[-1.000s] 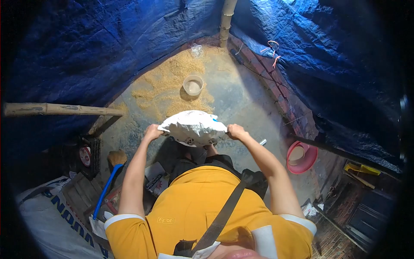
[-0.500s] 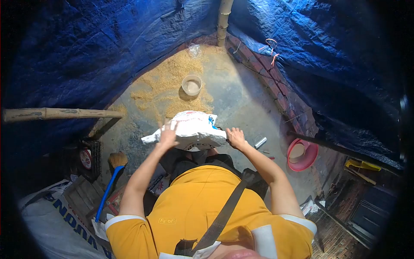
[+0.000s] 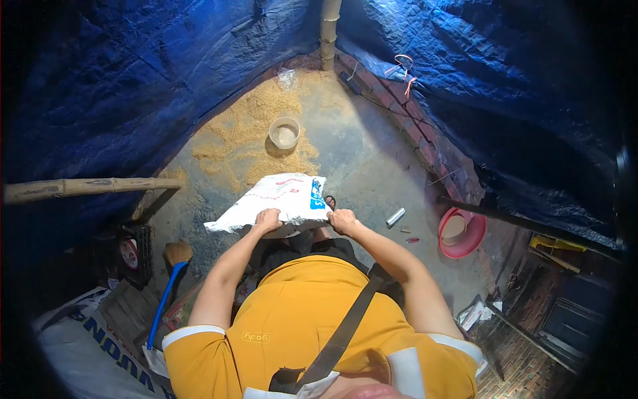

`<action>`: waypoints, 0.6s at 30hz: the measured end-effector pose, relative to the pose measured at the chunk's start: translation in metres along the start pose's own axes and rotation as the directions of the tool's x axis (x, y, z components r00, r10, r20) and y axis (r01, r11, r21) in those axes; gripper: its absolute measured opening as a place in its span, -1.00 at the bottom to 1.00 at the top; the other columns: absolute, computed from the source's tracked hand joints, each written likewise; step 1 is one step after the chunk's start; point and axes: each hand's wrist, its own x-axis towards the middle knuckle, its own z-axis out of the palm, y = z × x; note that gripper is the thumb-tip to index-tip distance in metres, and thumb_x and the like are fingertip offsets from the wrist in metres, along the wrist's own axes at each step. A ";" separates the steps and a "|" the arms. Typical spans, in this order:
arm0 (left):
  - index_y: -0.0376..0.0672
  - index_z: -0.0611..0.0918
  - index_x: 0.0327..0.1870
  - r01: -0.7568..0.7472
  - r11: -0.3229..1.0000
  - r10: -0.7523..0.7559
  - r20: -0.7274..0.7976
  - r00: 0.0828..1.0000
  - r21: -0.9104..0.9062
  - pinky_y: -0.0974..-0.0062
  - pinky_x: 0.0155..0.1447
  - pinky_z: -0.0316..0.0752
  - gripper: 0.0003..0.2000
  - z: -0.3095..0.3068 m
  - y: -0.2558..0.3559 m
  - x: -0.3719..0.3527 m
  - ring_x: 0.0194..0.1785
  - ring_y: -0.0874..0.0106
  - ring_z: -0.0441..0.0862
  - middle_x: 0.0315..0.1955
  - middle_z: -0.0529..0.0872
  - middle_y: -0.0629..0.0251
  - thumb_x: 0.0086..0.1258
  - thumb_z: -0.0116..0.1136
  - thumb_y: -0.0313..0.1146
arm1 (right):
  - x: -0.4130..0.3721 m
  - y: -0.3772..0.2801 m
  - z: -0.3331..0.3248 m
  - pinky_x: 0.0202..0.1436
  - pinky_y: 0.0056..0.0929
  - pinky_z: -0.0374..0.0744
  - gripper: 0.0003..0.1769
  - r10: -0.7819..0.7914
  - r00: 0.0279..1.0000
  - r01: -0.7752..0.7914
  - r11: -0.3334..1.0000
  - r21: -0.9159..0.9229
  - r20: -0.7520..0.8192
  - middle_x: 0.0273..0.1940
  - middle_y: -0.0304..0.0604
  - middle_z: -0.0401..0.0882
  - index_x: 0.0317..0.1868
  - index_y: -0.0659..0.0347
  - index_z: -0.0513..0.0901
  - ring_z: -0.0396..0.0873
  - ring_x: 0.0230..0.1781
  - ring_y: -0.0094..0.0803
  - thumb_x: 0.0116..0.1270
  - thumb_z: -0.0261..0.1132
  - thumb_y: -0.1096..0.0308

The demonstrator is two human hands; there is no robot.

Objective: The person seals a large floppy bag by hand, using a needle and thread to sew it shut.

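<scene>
A white sack (image 3: 276, 195) with red print and a blue patch lies spread in front of my body. My left hand (image 3: 269, 219) grips its near edge around the middle, fingers curled. At the sack's right corner my right hand (image 3: 342, 221) is closed on the same edge. Beyond the sack, a round clear bowl (image 3: 284, 133) stands on the floor beside scattered yellow grain (image 3: 256, 110). A foot in a sandal shows partly just right of the sack.
A pink basin (image 3: 470, 238) holding a smaller bowl stands at right, near a metallic cylinder (image 3: 395, 217). A blue-handled brush (image 3: 164, 302) is at left. Bamboo poles (image 3: 93, 188) and blue tarpaulin (image 3: 166, 60) border the floor. A large printed sack (image 3: 93, 352) lies lower left.
The sack has turned and flattened, showing more of its printed face and blue patch. My left hand has gone from spread fingers on top to gripping the near edge. The view has shifted slightly.
</scene>
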 end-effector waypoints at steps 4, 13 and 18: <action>-0.20 0.57 -0.41 -0.012 1.000 0.013 0.037 0.999 -0.025 0.27 -0.13 0.42 -0.77 -0.033 0.010 0.007 -0.23 0.14 0.54 -0.40 0.59 0.01 -0.13 0.11 -0.32 | -0.008 0.008 -0.022 -0.45 -0.22 0.49 -0.86 -0.041 0.995 0.042 0.999 0.013 -0.086 -0.55 0.06 0.52 -0.46 0.21 0.51 0.54 -0.49 -0.10 0.03 0.00 0.42; -0.21 0.56 -0.42 -0.030 0.999 0.032 0.078 0.996 -0.034 0.29 -0.18 0.40 -0.79 -0.045 0.006 0.000 -0.26 0.14 0.53 -0.42 0.58 0.00 -0.09 0.07 -0.34 | -0.011 0.005 -0.045 -0.44 -0.21 0.49 -0.85 -0.089 0.991 0.091 0.996 0.018 -0.100 -0.56 0.07 0.51 -0.50 0.25 0.52 0.53 -0.49 -0.08 0.03 0.05 0.37; -0.16 0.57 -0.27 0.108 0.994 -0.104 0.191 0.976 -0.010 0.33 -0.08 0.41 -0.71 0.010 0.006 0.027 -0.15 0.18 0.52 -0.29 0.57 0.03 -0.07 0.06 -0.31 | 0.021 0.020 0.011 -0.38 -0.24 0.51 -0.85 0.057 0.996 -0.055 0.998 -0.028 0.073 -0.49 0.04 0.54 -0.43 0.19 0.52 0.55 -0.42 -0.11 0.00 0.02 0.42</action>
